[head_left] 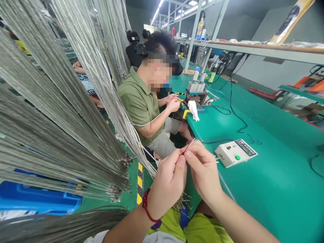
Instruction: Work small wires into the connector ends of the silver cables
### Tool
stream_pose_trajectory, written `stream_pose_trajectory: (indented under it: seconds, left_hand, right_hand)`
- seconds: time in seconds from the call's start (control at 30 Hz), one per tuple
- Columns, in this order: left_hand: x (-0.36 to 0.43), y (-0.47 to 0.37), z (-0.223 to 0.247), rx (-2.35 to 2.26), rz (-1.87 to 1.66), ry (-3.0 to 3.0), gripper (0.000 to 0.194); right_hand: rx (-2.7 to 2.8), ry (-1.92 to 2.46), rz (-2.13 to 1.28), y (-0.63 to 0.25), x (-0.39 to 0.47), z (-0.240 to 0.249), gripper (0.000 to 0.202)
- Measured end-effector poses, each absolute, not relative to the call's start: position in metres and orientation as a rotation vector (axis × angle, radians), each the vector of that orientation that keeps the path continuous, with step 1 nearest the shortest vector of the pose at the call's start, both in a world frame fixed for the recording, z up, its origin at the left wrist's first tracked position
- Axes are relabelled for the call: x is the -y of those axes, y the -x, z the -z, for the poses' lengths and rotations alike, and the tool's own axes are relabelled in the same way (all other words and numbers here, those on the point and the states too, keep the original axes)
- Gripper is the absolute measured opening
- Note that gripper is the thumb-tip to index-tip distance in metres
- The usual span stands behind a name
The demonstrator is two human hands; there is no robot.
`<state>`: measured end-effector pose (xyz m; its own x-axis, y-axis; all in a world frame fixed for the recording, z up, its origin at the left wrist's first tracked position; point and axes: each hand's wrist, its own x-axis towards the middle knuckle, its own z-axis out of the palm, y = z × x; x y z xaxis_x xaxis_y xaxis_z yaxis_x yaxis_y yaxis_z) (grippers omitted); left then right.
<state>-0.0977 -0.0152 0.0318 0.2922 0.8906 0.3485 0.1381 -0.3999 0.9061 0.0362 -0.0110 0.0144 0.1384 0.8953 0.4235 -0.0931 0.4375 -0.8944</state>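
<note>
In the head view, my left hand (169,179), with a red cord bracelet (146,204) at the wrist, is closed in a pinch. My right hand (204,165) pinches beside it, thumb and index finger together. Between them are several thin wires (191,143), reddish and pale, whose ends stick up past my fingertips. A light grey cable (151,165) runs down behind my left hand; whether it joins these wires is hidden. Below my hands, more coloured wire ends (186,200) hang over my lap.
Grey cable bundles (76,111) hang at left above a blue bin (50,199). A co-worker (141,98) sits ahead, hands near a bench press (196,91). On the green bench (278,179) stands a white control box (235,153) with a green button. A shelf (243,47) runs above.
</note>
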Motion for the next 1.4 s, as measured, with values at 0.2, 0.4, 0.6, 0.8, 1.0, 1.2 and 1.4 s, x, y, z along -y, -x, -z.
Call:
stream_pose_trajectory:
  seconds: [0.2, 0.4, 0.6, 0.8, 1.0, 1.2, 1.4]
  left_hand:
    - [0.026, 0.084, -0.029, -1.043, -1.255, -1.824, 0.03]
    - [0.028, 0.079, -0.032, -1.076, -1.241, -1.871, 0.029]
    - [0.028, 0.083, -0.034, -1.03, -1.224, -1.881, 0.029]
    - [0.028, 0.098, -0.031, -0.981, -1.235, -1.705, 0.042]
    - [0.022, 0.108, -0.03, -0.839, -1.227, -1.364, 0.048]
    - [0.021, 0.102, -0.026, -0.83, -1.222, -1.297, 0.05]
    - [0.025, 0.091, -0.03, -0.924, -1.281, -1.418, 0.045]
  right_hand:
    - [1.154, 0.797, -0.94, -0.031, 0.018, -0.026, 0.021]
    - [1.028, 0.833, -0.94, -0.035, 0.017, -0.048, 0.022]
    - [0.879, 0.777, -1.087, -0.037, 0.015, -0.058, 0.02]
    - [0.929, 0.814, -0.766, -0.076, 0.0, -0.066, 0.02]
    - [1.234, 0.808, -0.875, -0.059, -0.002, -0.041, 0.022]
    - [1.12, 0.635, -1.11, -0.018, 0.007, -0.032, 0.022]
    - [0.964, 0.68, -1.107, -0.015, 0.016, -0.03, 0.021]
